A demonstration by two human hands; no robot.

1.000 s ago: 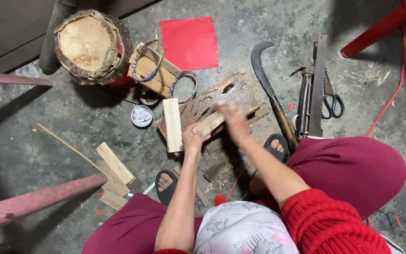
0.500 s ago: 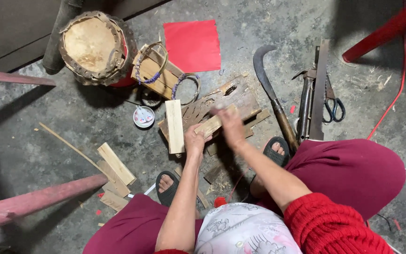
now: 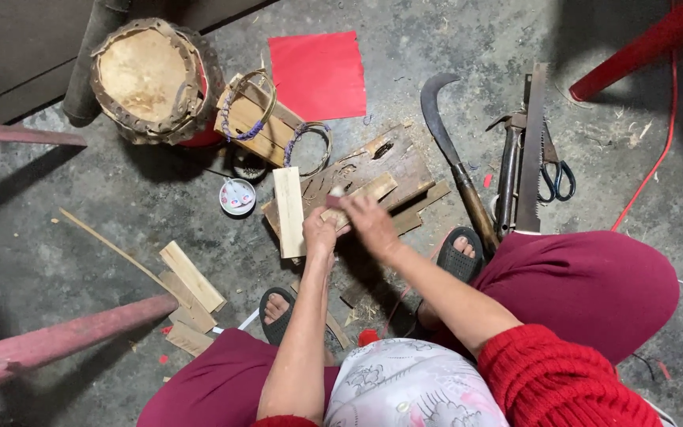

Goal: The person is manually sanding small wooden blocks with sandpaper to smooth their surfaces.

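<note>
Both hands (image 3: 349,225) grip a wooden strip (image 3: 373,190) lying under them.

Pale wood strip (image 3: 361,199), seemingly held flat.

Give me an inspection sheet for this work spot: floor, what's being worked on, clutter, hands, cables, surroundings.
Surface: grey concrete floor, scuffed, with wood chips.
Job's things: wood strip lying across a worn wooden block; pale plank beside it.
Clutter: curved knife, saw, scissors, red paper, small dish, wood offcuts, drum-like stump.
Hands: left hand pinning the strip; right hand on it, possibly gripping something small.
Cables: red cord on the floor at right.
Surroundings: red poles.
</note>
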